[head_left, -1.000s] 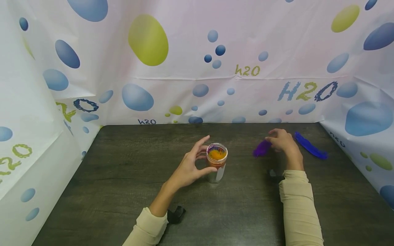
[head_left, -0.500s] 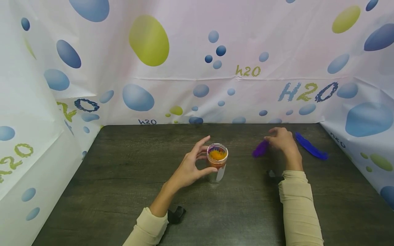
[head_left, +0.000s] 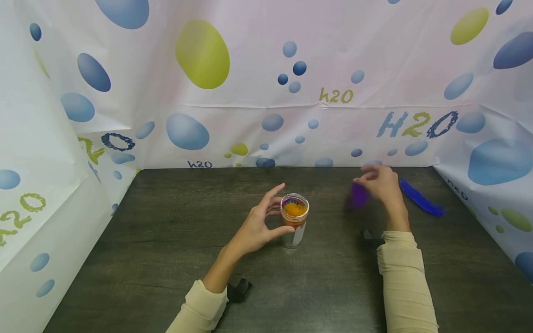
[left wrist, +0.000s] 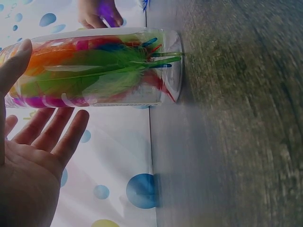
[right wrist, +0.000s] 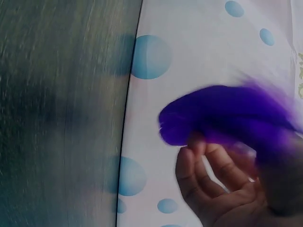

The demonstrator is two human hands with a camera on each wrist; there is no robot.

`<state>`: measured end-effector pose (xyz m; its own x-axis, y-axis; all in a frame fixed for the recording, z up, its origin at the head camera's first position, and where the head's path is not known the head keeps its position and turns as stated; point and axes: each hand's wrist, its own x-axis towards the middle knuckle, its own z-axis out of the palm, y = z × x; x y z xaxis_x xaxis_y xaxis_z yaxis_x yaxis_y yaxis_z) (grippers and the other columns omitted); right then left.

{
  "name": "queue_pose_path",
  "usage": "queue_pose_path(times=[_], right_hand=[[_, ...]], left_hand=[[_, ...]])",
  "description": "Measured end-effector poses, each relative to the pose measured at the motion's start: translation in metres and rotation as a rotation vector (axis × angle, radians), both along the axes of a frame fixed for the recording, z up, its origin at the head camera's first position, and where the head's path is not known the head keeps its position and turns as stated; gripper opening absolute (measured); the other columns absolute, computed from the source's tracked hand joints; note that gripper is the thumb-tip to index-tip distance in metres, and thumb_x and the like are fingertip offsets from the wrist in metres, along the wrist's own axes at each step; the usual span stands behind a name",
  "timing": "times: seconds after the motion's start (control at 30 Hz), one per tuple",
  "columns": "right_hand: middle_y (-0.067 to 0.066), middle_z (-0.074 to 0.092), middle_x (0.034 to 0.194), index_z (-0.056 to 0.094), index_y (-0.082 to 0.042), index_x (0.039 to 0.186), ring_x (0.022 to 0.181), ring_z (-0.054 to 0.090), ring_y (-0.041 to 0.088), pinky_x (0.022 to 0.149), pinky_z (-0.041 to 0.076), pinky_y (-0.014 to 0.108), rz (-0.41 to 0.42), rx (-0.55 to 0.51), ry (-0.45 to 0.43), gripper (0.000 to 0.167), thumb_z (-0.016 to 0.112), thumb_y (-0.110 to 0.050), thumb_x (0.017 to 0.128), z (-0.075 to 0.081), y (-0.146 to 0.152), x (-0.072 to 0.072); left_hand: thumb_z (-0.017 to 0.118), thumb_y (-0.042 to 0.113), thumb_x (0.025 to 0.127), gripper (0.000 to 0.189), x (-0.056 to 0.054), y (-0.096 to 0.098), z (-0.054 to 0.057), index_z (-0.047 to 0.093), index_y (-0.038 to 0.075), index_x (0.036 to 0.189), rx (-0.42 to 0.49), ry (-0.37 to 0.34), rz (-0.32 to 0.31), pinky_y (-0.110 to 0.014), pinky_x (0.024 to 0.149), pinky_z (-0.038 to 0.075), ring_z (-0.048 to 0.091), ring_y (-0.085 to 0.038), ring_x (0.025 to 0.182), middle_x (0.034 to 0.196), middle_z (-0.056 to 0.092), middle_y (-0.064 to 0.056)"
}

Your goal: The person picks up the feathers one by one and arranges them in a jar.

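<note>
A clear jar (head_left: 298, 234) with a pale label stands upright and uncovered on the dark table (head_left: 175, 259). Orange, green, red and magenta feathers (left wrist: 71, 71) fill it, their quills pointing down. My left hand (head_left: 255, 229) steadies the jar, thumb across the near side and fingers around the far side. Right of the jar, my right hand (head_left: 382, 186) pinches a purple feather (head_left: 359, 196) near its end; the feather hangs below the fingertips, blurred. In the right wrist view the same purple feather (right wrist: 213, 113) spreads across in front of the fingers.
A blue feather (head_left: 420, 198) lies on the table beyond my right hand, near the right edge. A white curtain (head_left: 250, 55) with coloured spots rises behind the table and along both sides. Black wrist straps (head_left: 238, 290) show at the forearms.
My right hand has lifted slightly up and away, and the purple feather, earlier lying slanted on the table, now hangs from its fingers. The left hand and jar stay put.
</note>
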<state>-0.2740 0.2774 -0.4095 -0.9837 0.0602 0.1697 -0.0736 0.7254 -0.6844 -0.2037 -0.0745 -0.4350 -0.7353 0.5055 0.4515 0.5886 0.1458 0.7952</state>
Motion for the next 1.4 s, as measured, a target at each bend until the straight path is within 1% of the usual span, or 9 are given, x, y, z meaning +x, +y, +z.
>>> queue_pose_path(times=[0.07, 0.17, 0.27, 0.33, 0.53, 0.73, 1.0, 1.3, 1.4], right_hand=[[0.024, 0.075, 0.101, 0.063, 0.009, 0.13, 0.097, 0.071, 0.04, 0.089, 0.058, 0.052, 0.006, -0.019, 0.033, 0.044, 0.076, -0.015, 0.096, 0.0, -0.001, 0.0], [0.02, 0.076, 0.097, 0.065, 0.007, 0.127, 0.08, 0.071, 0.012, 0.08, 0.057, 0.026, 0.018, -0.047, 0.087, 0.041, 0.079, -0.009, 0.093, 0.001, -0.003, -0.001], [0.024, 0.074, 0.104, 0.066, 0.007, 0.127, 0.074, 0.058, -0.011, 0.07, 0.046, 0.005, 0.042, -0.085, 0.131, 0.04, 0.08, -0.005, 0.092, 0.003, -0.004, -0.001], [0.028, 0.072, 0.112, 0.065, 0.007, 0.13, 0.074, 0.056, -0.015, 0.07, 0.046, 0.003, 0.062, -0.11, 0.149, 0.042, 0.079, -0.004, 0.092, 0.004, -0.005, -0.001], [0.032, 0.069, 0.122, 0.061, 0.006, 0.137, 0.081, 0.059, -0.011, 0.073, 0.046, 0.002, 0.116, -0.137, 0.161, 0.044, 0.073, -0.001, 0.096, 0.008, -0.005, 0.0], [0.032, 0.071, 0.113, 0.064, 0.006, 0.133, 0.095, 0.072, 0.024, 0.076, 0.051, 0.007, 0.147, -0.158, 0.205, 0.036, 0.07, 0.0, 0.098, 0.013, -0.009, 0.004], [0.034, 0.07, 0.111, 0.07, 0.013, 0.115, 0.083, 0.058, -0.013, 0.079, 0.046, 0.004, 0.117, -0.196, 0.292, 0.024, 0.072, -0.001, 0.097, 0.02, -0.012, 0.009], [0.035, 0.069, 0.103, 0.068, 0.016, 0.109, 0.068, 0.065, 0.0, 0.064, 0.056, 0.014, 0.206, -0.283, 0.284, 0.016, 0.066, 0.005, 0.099, 0.022, -0.014, 0.01], [0.032, 0.07, 0.1, 0.067, 0.015, 0.109, 0.072, 0.067, 0.0, 0.067, 0.057, 0.014, 0.221, -0.286, 0.273, 0.015, 0.065, 0.005, 0.099, 0.022, -0.015, 0.009]], left_hand=[[0.085, -0.002, 0.084, 0.098, 0.0, 0.0, 0.0, 0.026, 0.006, 0.162, -0.001, -0.004, 0.001, -0.039, 0.108, 0.052, 0.062, -0.033, 0.126, 0.136, 0.062, -0.02], [0.085, -0.002, 0.084, 0.098, 0.0, 0.0, 0.001, 0.026, 0.006, 0.162, -0.002, -0.006, 0.003, -0.039, 0.108, 0.052, 0.062, -0.032, 0.126, 0.136, 0.062, -0.02], [0.085, -0.002, 0.084, 0.098, 0.0, 0.0, 0.001, 0.026, 0.006, 0.162, -0.001, -0.007, 0.004, -0.041, 0.108, 0.052, 0.062, -0.032, 0.127, 0.136, 0.062, -0.02], [0.085, -0.002, 0.084, 0.098, 0.0, 0.0, 0.001, 0.026, 0.006, 0.162, -0.001, -0.004, 0.004, -0.042, 0.108, 0.052, 0.062, -0.032, 0.127, 0.136, 0.062, -0.02], [0.085, -0.002, 0.084, 0.097, 0.001, 0.0, 0.001, 0.026, 0.006, 0.162, 0.0, -0.001, 0.003, -0.041, 0.108, 0.053, 0.062, -0.033, 0.127, 0.136, 0.062, -0.02], [0.085, -0.002, 0.084, 0.098, 0.002, -0.001, 0.001, 0.026, 0.007, 0.162, -0.005, -0.011, 0.005, -0.041, 0.108, 0.052, 0.062, -0.032, 0.127, 0.137, 0.062, -0.02], [0.084, -0.001, 0.085, 0.097, 0.001, 0.0, 0.002, 0.026, 0.005, 0.162, -0.01, 0.011, 0.003, -0.043, 0.107, 0.053, 0.062, -0.034, 0.126, 0.135, 0.062, -0.021], [0.085, 0.0, 0.085, 0.097, 0.002, 0.0, 0.002, 0.026, 0.006, 0.162, -0.02, 0.012, 0.011, -0.04, 0.108, 0.053, 0.062, -0.032, 0.126, 0.135, 0.063, -0.02], [0.085, -0.001, 0.084, 0.097, 0.002, 0.0, 0.002, 0.027, 0.006, 0.162, -0.021, 0.01, 0.014, -0.039, 0.108, 0.053, 0.062, -0.032, 0.126, 0.135, 0.063, -0.019]])
